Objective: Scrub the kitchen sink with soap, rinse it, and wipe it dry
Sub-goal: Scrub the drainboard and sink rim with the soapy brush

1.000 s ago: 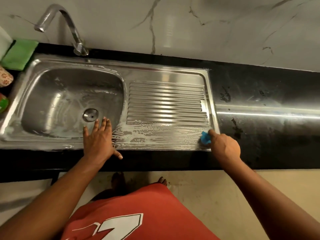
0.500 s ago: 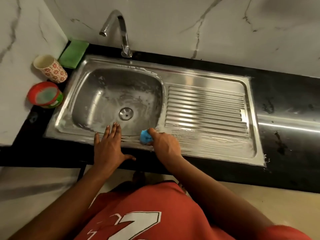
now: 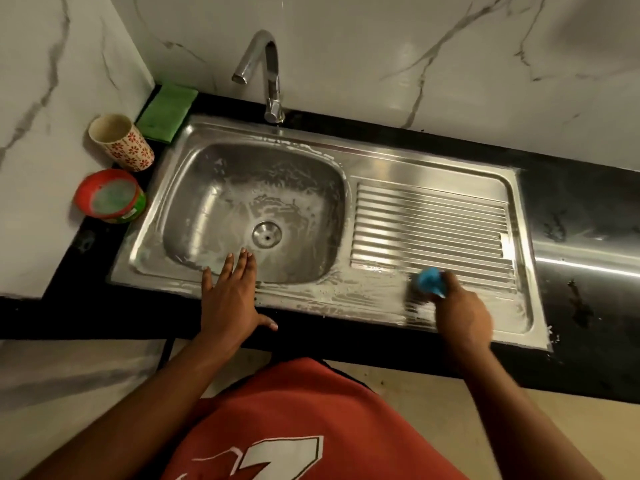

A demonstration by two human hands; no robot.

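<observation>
**Head view, looking down.** A stainless-steel sink (image 3: 433,168) is set into a black surface (image 3: 581,209). It is made up of a basin (image 3: 194,209) on the left, with a round drain (image 3: 266,234) in its floor, and a ridged drainboard (image 3: 429,226) on the right. A whitish soapy film (image 3: 346,296) is seen streaked over the basin floor and walls and along the front rim. A curved tap (image 3: 272,74) is mounted behind the basin, with its spout turned to the left.

The left hand (image 3: 228,299) is laid flat on the front rim of the sink with the fingers straight and slightly spread. Its fingertips reach over the basin edge, its thumb is stretched sideways over the front edge of the surface, and nothing is held by it. The right hand (image 3: 465,315) is curled round a blue scrubber (image 3: 429,279), which is pressed onto the front strip of the drainboard, at the nearest ridges. Hand and scrubber are blurred, so the placing of the single fingers cannot be told. The two hands lie well apart.

Three things are seen on the surface to the left of the sink. A green cloth (image 3: 166,110) lies flat in the back corner, and a floral-patterned cup (image 3: 128,147) stands upright just in front of it. A red-rimmed round tub (image 3: 109,197) stands nearer the viewer, beside the basin's left rim. The surface is backed by a white, grey-veined wall (image 3: 381,46). A red shirt (image 3: 304,420) with white lettering is seen at the lower edge.
</observation>
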